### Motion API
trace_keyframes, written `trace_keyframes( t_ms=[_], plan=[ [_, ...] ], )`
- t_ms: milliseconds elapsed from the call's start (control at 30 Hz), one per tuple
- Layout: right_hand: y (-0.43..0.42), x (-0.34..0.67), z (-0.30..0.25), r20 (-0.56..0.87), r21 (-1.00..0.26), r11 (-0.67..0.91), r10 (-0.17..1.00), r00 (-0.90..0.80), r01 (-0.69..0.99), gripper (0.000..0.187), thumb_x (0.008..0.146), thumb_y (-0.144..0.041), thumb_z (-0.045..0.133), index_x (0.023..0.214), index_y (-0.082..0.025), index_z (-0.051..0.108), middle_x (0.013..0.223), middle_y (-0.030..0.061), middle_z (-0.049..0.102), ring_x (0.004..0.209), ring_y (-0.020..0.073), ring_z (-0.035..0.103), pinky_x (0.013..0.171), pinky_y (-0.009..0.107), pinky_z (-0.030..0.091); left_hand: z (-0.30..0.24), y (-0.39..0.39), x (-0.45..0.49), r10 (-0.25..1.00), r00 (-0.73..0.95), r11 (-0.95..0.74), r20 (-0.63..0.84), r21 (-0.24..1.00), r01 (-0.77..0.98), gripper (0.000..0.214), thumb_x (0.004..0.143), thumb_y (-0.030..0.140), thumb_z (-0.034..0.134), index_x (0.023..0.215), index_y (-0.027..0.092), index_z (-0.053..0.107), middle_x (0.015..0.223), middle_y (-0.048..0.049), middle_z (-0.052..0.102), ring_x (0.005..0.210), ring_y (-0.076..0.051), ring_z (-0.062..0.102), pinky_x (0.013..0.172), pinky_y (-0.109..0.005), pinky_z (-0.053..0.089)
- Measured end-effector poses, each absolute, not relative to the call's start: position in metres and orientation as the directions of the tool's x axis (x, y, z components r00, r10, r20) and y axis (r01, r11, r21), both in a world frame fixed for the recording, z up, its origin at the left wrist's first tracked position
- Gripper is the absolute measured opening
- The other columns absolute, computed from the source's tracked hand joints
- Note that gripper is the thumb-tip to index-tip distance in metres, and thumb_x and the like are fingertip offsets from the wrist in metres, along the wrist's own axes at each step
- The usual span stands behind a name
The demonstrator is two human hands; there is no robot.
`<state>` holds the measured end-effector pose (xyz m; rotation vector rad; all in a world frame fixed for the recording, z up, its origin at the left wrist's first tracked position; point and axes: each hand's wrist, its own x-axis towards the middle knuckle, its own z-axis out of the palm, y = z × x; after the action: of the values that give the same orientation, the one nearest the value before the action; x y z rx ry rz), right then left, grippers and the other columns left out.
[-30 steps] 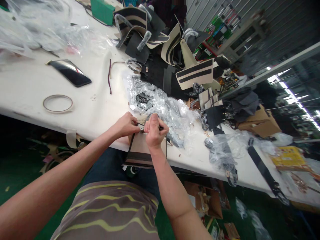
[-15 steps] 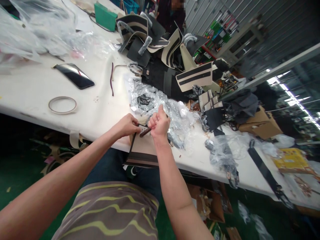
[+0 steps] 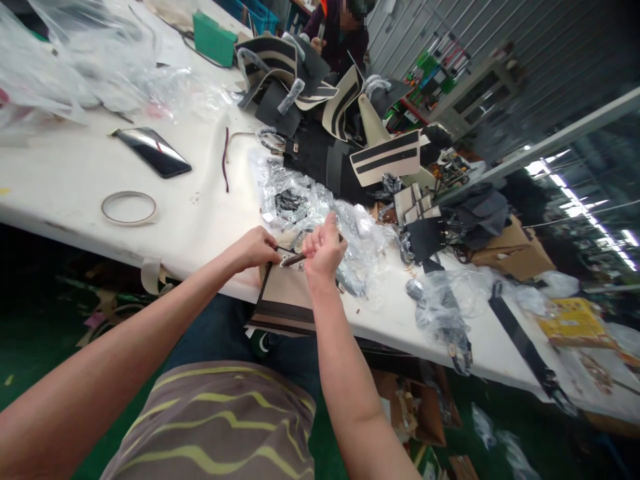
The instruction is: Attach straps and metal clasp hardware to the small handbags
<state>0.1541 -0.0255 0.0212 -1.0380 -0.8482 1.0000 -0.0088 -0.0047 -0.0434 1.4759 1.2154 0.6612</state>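
Note:
A beige bag piece with dark stripes (image 3: 286,300) hangs over the near edge of the white table (image 3: 60,180). My left hand (image 3: 256,247) is closed, pinching the piece's top edge. My right hand (image 3: 324,248) is closed in a fist around a thin dark strap (image 3: 294,259) that runs between both hands. Crumpled clear plastic wrap (image 3: 320,213) lies just behind my hands.
A black phone (image 3: 151,152) and a tape ring (image 3: 129,207) lie at the left. Striped bag parts (image 3: 385,155) pile at the back, with a green box (image 3: 214,38) beyond. Black straps (image 3: 525,347) and plastic lie at the right. Another person's sleeve (image 3: 335,40) shows at the far side.
My right hand has lifted and turned, drawing the dark strap up and to the right. My left hand stays on the piece's top edge.

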Motion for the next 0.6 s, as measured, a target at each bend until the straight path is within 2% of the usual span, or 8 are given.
trace_keyframes(
  t_ms=[233, 367, 500, 600],
  plan=[
    [-0.045, 0.134, 0.010, 0.258, -0.957, 0.285, 0.919, 0.299, -0.050, 0.071, 0.103, -0.071, 0.069, 0.059, -0.026, 0.035, 0.050, -0.0079, 0.032, 0.041, 0.0096, 0.032, 0.042, 0.030, 0.027, -0.042, -0.004, -0.009, 0.926, 0.318, 0.097, -0.203, 0.943, 0.320, 0.028, 0.058, 0.030, 0.077, 0.051, 0.022, 0.051, 0.056, 0.0047, 0.037, 0.060, -0.014, 0.035, 0.060, -0.035, 0.017],
    [-0.054, 0.133, 0.010, 0.337, -0.921, 0.382, 0.879, 0.337, -0.077, 0.068, 0.107, -0.065, 0.068, 0.062, -0.026, 0.035, 0.053, -0.0081, 0.032, 0.041, 0.0093, 0.031, 0.041, 0.029, 0.026, -0.049, -0.004, -0.008, 0.927, 0.316, 0.102, -0.201, 0.947, 0.303, 0.024, 0.058, 0.029, 0.075, 0.053, 0.022, 0.053, 0.056, 0.0046, 0.037, 0.060, -0.014, 0.035, 0.061, -0.036, 0.016],
    [-0.053, 0.132, 0.010, 0.326, -0.928, 0.366, 0.886, 0.330, -0.067, 0.067, 0.108, -0.065, 0.065, 0.063, -0.026, 0.034, 0.054, -0.0087, 0.028, 0.040, 0.0089, 0.026, 0.040, 0.029, 0.025, -0.056, -0.002, -0.008, 0.915, 0.340, 0.120, -0.215, 0.952, 0.280, 0.029, 0.059, 0.027, 0.072, 0.053, 0.023, 0.044, 0.055, 0.0047, 0.034, 0.059, -0.013, 0.032, 0.062, -0.038, 0.014],
    [-0.051, 0.128, 0.005, 0.291, -0.949, 0.315, 0.898, 0.329, -0.020, 0.068, 0.107, -0.067, 0.065, 0.063, -0.027, 0.033, 0.054, -0.0081, 0.029, 0.041, 0.0095, 0.029, 0.041, 0.029, 0.027, -0.055, -0.001, -0.009, 0.911, 0.356, 0.103, -0.208, 0.951, 0.291, 0.029, 0.060, 0.027, 0.072, 0.054, 0.023, 0.044, 0.056, 0.0043, 0.034, 0.060, -0.014, 0.032, 0.063, -0.038, 0.014]
  ],
)
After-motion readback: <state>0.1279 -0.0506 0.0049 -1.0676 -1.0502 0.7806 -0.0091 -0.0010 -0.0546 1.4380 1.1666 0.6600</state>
